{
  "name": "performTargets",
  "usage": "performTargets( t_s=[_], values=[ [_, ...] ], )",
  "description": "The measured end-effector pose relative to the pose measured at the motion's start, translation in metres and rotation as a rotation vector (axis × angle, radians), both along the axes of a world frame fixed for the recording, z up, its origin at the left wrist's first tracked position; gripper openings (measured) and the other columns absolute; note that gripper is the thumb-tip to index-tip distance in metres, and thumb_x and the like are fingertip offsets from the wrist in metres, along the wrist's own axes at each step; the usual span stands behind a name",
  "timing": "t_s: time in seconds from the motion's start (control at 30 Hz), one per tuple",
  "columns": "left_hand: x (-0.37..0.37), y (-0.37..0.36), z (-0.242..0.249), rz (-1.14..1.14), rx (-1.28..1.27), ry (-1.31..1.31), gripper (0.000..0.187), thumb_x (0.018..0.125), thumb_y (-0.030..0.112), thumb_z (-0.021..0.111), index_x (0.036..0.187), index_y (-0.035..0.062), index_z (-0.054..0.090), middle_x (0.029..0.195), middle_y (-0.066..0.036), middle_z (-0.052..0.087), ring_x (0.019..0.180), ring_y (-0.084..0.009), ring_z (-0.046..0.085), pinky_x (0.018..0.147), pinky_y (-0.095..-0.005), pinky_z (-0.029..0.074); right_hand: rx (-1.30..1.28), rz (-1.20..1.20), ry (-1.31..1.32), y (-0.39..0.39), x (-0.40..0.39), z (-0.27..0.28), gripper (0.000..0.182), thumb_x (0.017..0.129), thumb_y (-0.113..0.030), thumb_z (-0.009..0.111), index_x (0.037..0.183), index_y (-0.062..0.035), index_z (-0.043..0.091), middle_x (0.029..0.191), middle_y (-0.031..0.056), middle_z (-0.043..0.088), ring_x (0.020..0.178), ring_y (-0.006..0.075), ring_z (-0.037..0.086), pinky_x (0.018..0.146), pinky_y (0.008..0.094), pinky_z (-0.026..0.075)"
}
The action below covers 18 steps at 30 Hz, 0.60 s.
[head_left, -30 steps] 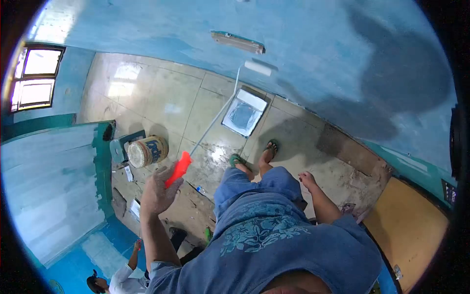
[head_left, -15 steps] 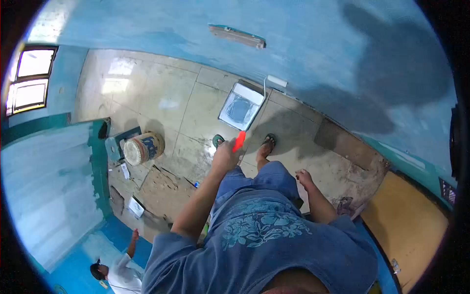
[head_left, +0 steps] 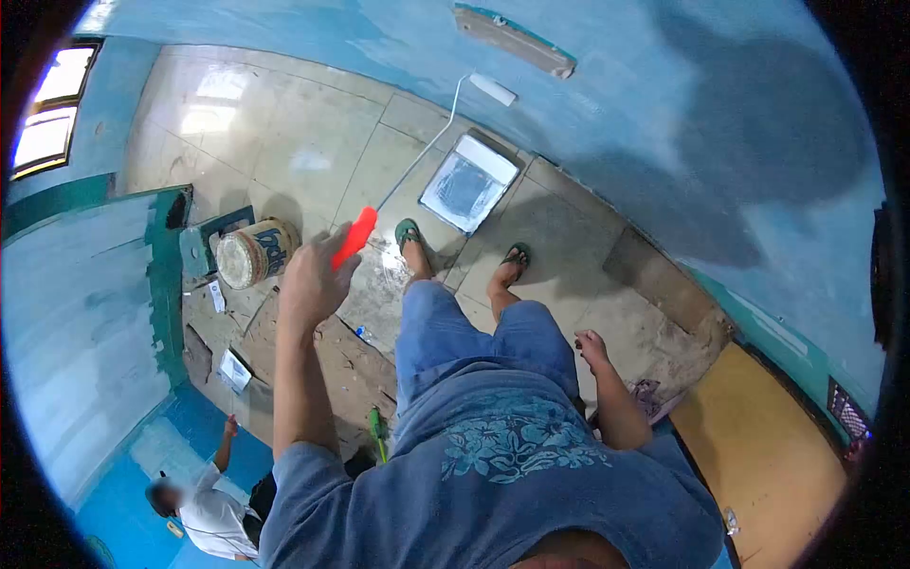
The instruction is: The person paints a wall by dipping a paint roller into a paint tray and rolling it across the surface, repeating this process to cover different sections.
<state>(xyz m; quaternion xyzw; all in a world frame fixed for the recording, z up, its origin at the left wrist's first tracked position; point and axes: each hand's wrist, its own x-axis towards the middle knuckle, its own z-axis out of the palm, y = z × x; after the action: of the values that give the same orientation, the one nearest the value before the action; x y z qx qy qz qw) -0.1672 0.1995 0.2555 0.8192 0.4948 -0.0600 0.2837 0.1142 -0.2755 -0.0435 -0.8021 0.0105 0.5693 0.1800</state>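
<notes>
My left hand is closed around the red-orange handle of a paint roller. The thin metal rod runs up and right from the handle to the white roller sleeve, which overlaps the foot of the blue wall in this view. Below the sleeve, on the floor in front of my feet, lies a paint tray with pale paint in it. At my right side hangs my right hand, fingers loosely curled in, with no object visible in it.
A paint bucket lies on the tiled floor to the left. A green-handled tool is near my left side. At lower left a person in a white shirt reaches toward a wall. A yellow-brown panel stands at right.
My left hand has moved left with the roller handle. The roller sleeve has shifted up and left, away from the tray's edge. My right hand stays low at my side.
</notes>
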Motion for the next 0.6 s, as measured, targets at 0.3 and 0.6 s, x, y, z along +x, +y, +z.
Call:
performTargets(
  t_s=[0.3,0.6],
  values=[
    [0.045,0.036,-0.294,0.129,-0.253,0.069,0.028,0.080,0.022,0.058,0.104,0.0066,0.060,0.093,-0.022,0.061,0.093,-0.0390,0.058,0.078,-0.0457,0.047,0.067,-0.083,0.025,-0.009,-0.078,-0.013,0.023,0.088,-0.023,0.051,0.105,-0.0115,0.062,0.092,0.0037,0.063,0.084,0.0146,0.058,0.070,0.0320,0.045],
    [-0.002,0.056,-0.271,0.076,-0.230,-0.009,0.034,0.079,0.023,0.061,0.109,0.0071,0.059,0.093,-0.021,0.062,0.088,-0.0387,0.060,0.075,-0.0460,0.048,-0.075,0.013,0.033,0.041,-0.118,0.005,0.022,0.085,-0.022,0.054,0.101,-0.0098,0.063,0.089,0.0024,0.061,0.081,0.0117,0.056,0.066,0.0268,0.043]
  ],
)
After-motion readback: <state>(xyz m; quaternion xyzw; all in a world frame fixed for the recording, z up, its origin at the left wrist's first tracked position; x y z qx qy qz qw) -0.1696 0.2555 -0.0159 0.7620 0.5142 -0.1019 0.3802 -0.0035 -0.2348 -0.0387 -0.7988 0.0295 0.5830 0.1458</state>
